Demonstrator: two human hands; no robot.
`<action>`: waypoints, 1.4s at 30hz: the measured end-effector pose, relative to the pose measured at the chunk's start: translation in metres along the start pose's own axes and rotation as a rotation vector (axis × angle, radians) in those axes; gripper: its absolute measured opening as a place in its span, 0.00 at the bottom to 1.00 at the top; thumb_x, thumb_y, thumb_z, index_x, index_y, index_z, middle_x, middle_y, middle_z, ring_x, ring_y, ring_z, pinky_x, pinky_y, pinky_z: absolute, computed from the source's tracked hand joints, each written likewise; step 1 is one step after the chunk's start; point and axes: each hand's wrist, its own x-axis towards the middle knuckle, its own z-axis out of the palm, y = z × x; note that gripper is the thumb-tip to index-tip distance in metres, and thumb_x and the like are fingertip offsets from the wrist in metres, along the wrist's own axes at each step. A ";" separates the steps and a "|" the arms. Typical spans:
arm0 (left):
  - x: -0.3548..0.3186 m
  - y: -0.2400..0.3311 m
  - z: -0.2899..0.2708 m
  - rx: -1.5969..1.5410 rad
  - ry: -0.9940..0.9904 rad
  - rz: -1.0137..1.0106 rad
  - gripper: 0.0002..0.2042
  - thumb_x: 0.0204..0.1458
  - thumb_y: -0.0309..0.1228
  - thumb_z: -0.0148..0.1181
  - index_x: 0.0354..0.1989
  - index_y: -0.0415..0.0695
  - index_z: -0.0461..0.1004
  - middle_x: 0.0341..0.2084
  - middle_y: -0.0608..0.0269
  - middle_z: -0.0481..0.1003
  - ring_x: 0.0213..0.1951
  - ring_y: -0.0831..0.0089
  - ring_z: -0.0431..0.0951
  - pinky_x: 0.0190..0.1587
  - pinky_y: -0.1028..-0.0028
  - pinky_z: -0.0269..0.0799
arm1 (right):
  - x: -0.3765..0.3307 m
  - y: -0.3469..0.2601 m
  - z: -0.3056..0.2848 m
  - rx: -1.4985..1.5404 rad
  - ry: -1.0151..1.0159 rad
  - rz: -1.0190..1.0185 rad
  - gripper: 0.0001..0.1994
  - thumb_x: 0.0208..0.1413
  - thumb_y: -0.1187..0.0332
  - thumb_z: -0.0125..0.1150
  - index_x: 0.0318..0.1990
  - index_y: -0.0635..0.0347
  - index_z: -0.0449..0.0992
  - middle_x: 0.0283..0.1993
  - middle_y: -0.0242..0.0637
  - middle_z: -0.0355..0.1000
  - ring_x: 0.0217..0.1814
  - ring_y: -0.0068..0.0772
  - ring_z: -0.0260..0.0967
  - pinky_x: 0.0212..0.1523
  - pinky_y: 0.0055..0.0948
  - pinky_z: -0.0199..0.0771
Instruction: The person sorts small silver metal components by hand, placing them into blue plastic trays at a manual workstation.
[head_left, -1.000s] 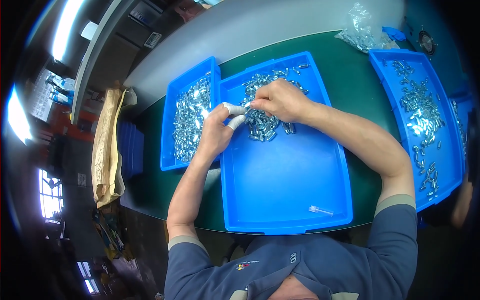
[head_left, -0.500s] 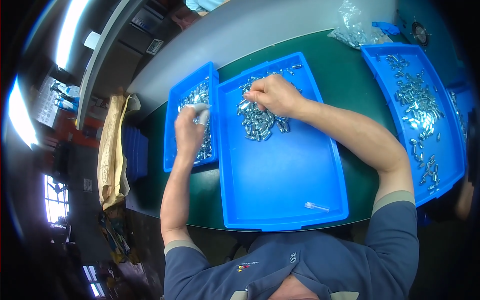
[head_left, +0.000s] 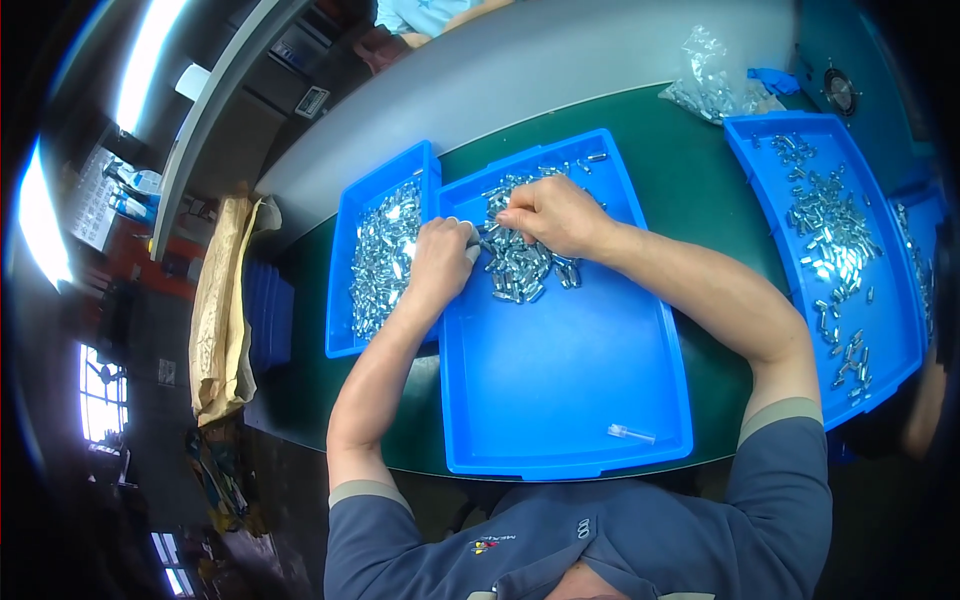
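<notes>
My left hand [head_left: 443, 258] is over the left rim of the middle blue tray [head_left: 560, 370], palm down. White covers show on its thumb and a finger, which close together toward the tray; what they hold is too small to make out. My right hand [head_left: 562, 215] is just right of it, thumb and fingertips pinched above a pile of small shiny metal cylinders [head_left: 520, 272]. Whatever is in that pinch is hidden. A short clear plastic tube [head_left: 631, 434] lies near the tray's front right corner. More metal pieces [head_left: 385, 250] fill the smaller left blue tray [head_left: 337, 310].
At the right stands another blue tray [head_left: 890, 345] with scattered metal pieces. A clear bag of pieces [head_left: 715, 90] and a crumpled blue item [head_left: 775, 80] lie at the back right. Brown paper [head_left: 220, 310] and blue bins [head_left: 268, 315] are left. Another person's arm shows beyond the partition.
My left hand has moved right, from above the left tray to the middle tray's rim, close to my right hand. The right hand keeps its pinch over the pile.
</notes>
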 end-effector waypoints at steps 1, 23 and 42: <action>0.001 0.000 0.000 -0.008 0.001 -0.019 0.08 0.47 0.27 0.70 0.34 0.41 0.80 0.32 0.53 0.79 0.40 0.52 0.78 0.46 0.55 0.71 | 0.000 0.002 0.000 -0.021 0.002 0.014 0.15 0.63 0.59 0.62 0.30 0.62 0.82 0.21 0.36 0.77 0.24 0.30 0.74 0.29 0.34 0.71; -0.007 0.018 -0.013 -0.379 0.245 0.050 0.11 0.47 0.22 0.73 0.39 0.42 0.80 0.34 0.59 0.80 0.37 0.61 0.79 0.37 0.65 0.74 | -0.004 -0.003 0.008 -0.307 0.108 -0.169 0.14 0.59 0.58 0.64 0.29 0.59 0.82 0.26 0.48 0.76 0.33 0.55 0.76 0.35 0.51 0.73; -0.008 -0.007 -0.022 -0.228 0.248 -0.052 0.19 0.52 0.26 0.69 0.54 0.42 0.78 0.49 0.50 0.78 0.55 0.51 0.76 0.60 0.60 0.70 | 0.006 0.003 -0.004 0.010 0.163 -0.010 0.18 0.63 0.57 0.61 0.29 0.63 0.82 0.23 0.43 0.77 0.26 0.42 0.77 0.30 0.42 0.72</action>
